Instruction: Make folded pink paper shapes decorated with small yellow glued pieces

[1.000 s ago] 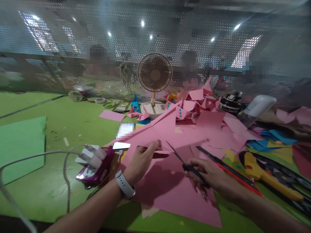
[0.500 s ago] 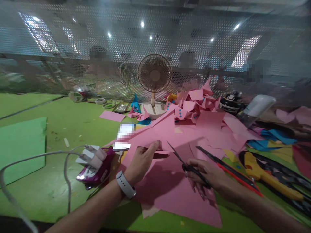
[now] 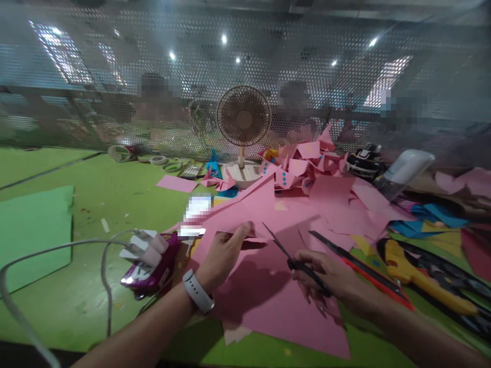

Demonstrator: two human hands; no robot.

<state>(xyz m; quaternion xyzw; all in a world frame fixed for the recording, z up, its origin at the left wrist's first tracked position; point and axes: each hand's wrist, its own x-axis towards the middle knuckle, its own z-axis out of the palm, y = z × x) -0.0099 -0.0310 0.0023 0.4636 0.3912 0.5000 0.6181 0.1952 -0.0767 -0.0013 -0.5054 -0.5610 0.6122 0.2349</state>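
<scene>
With the thumb on top, my left hand (image 3: 227,251) pinches a piece of pink paper; its fingers are hidden underneath. The piece's edge rises a little off the sheets and casts a shadow. A pair of dark scissors (image 3: 279,246) is in my right hand (image 3: 324,273), my fingers closed round the handles. The blades point up and left toward the held paper, apart from it. Whether the blades are parted is hard to make out. Below both hands lies a large pink sheet (image 3: 284,322) on the green table.
A red and black cutter knife (image 3: 378,281) and a yellow-handled tool (image 3: 410,278) lie to the right. Folded pink pieces (image 3: 303,158) are heaped behind, beside a small fan (image 3: 244,120). At left are a purple power strip (image 3: 153,271) with chargers and a green sheet (image 3: 34,230).
</scene>
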